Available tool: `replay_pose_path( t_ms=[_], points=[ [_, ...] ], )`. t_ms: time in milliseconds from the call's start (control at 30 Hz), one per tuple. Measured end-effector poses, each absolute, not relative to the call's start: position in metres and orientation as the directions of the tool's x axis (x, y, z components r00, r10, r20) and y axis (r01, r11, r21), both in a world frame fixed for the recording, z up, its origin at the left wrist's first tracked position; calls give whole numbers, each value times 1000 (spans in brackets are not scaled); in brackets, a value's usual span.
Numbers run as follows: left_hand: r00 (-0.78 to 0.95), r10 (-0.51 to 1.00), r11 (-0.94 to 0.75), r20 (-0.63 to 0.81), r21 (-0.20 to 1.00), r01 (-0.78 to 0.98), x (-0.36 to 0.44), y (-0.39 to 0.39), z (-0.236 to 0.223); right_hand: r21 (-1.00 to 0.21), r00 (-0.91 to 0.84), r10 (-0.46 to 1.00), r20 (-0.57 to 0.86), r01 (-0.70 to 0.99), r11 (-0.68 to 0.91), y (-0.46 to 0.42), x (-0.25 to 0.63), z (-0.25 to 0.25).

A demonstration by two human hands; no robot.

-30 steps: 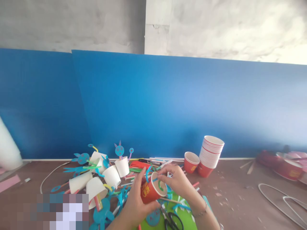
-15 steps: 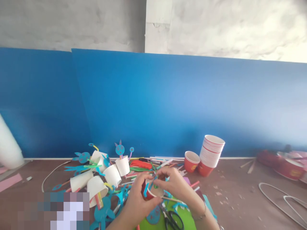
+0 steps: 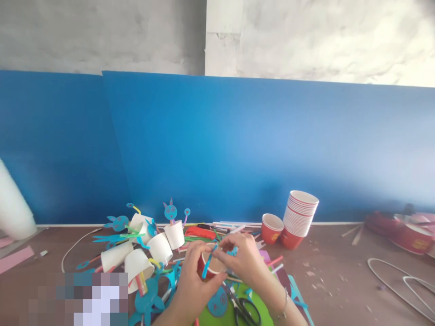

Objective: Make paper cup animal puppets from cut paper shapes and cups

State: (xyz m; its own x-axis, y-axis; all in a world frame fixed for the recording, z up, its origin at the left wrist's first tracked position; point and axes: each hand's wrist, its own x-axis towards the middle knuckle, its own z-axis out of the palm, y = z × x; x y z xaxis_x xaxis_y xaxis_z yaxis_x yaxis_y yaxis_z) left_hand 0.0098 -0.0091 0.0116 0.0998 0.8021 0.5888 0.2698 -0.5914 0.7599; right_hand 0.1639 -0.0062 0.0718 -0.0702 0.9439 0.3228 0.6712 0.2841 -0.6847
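My left hand (image 3: 193, 278) is wrapped around a red paper cup (image 3: 218, 266), with its pale open mouth tilted up toward me. A blue straw (image 3: 208, 262) slants across the near-left side of the mouth. My right hand (image 3: 243, 256) reaches over the rim, thumb and fingertips pinched at the straw's upper end; the exact contact is partly hidden by the fingers. Below the hands, black-handled scissors (image 3: 247, 312) and a blue paper disc with a drawn face (image 3: 217, 303) lie on a green sheet (image 3: 263, 305).
White paper cups (image 3: 159, 249) with blue paper figures crowd the left. Straws and a red object (image 3: 200, 233) lie behind the hands. A stack of cups (image 3: 301, 217) and a single red cup (image 3: 272, 228) stand back right. A white cable (image 3: 387, 280) loops at right.
The cup has turned in my left hand, so its printed side no longer shows. The green piece inside its mouth is out of sight. My right fingers have shifted slightly left, to the blue straw.
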Motion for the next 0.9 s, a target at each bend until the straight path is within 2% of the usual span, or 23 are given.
replay_pose_path(
  t_ms=[100, 333, 533, 700, 900],
  points=[
    [81, 794, -599, 603, 751, 278, 10, -10, 11, -643, -68, 935, 347, 709, 290, -7, 161, 73],
    [102, 799, -597, 593, 759, 262, 9, -8, 9, -642, -52, 939, 340, 717, 272, -11, 153, 73],
    [47, 764, -615, 643, 705, 353, 8, -5, 12, -611, -24, 912, 410, 734, 295, -14, 150, 70],
    [90, 739, -632, 667, 642, 434, 5, -6, 14, -649, -68, 928, 367, 696, 307, -14, 147, 71],
    [143, 715, -652, 685, 578, 490, 2, -9, 12, -626, -74, 929, 362, 719, 302, -14, 145, 71]
  ],
)
